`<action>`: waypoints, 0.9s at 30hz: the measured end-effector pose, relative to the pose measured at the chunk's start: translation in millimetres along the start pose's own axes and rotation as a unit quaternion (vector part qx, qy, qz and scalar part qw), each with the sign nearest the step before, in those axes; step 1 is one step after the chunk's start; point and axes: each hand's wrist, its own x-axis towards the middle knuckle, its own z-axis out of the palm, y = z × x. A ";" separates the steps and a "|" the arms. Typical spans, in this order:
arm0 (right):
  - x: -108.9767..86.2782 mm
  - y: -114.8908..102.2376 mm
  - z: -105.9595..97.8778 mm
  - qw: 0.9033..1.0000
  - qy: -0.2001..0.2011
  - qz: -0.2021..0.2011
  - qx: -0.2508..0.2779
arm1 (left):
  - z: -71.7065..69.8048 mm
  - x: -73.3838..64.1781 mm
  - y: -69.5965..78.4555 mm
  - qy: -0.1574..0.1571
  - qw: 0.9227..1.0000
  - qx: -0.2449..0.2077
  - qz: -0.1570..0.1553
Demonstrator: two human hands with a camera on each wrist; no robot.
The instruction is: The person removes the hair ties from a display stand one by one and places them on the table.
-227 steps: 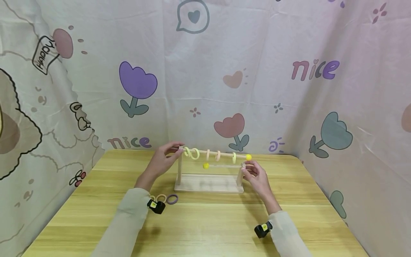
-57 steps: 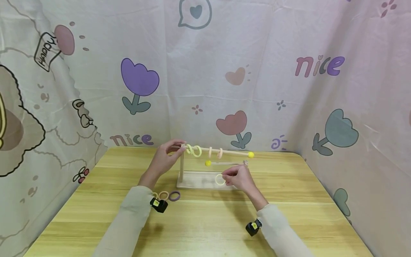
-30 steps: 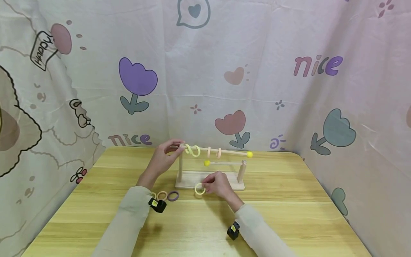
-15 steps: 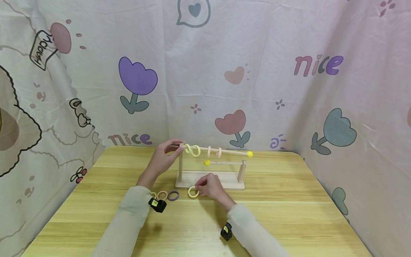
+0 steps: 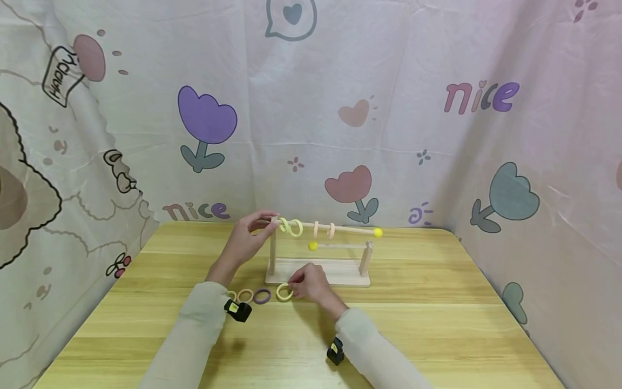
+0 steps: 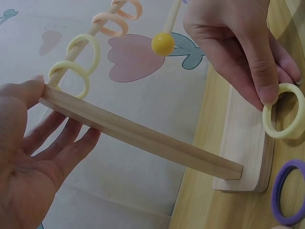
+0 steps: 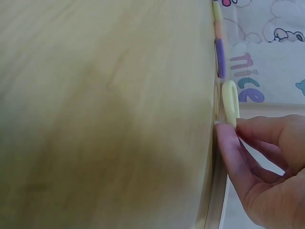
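My left hand [image 5: 245, 240] grips the top of the left post [image 6: 143, 131] of a wooden stand [image 5: 340, 274]. Beside those fingers, two yellow-green rings [image 5: 301, 229] and two peach rings [image 5: 316, 231] hang on the upper rod [image 5: 357, 230], which ends in a yellow ball [image 5: 378, 233]. My right hand [image 5: 313, 283] pinches a pale yellow ring [image 7: 229, 98] between thumb and fingers, low in front of the base. In the left wrist view, that ring stands tilted close above the tabletop, near a purple ring [image 6: 276, 202].
A peach ring [image 5: 245, 290] and another yellow ring lie left of the purple one, partly hidden by the left wrist camera [image 5: 238, 310]. A lower rod [image 5: 342, 247] with a yellow ball [image 5: 313, 246] runs from the short right post [image 5: 366, 262]. Printed cloth hangs behind the table [image 5: 413, 335].
Earlier, a ring hung near the upper rod's ball end. My right hand has left the short post, taken that ring off, and carried it left and down. My left hand stays on the post.
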 end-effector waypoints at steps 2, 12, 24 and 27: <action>-0.5 -0.8 1.1 1.000 0.000 0.000 -0.003 | -0.1 -0.2 -0.3 0.001 1.000 0.004 0.000; 0.3 -2.3 7.1 1.000 -0.001 -0.004 0.004 | -0.2 -1.8 9.5 -0.001 1.000 0.010 -0.010; 1.4 -3.3 11.5 1.000 0.013 -0.001 -0.027 | -0.5 0.6 -2.6 0.000 1.000 -0.003 -0.007; 1.4 -3.4 12.1 0.999 0.014 -0.002 -0.035 | -0.2 0.7 -2.2 -0.001 1.000 -0.003 -0.007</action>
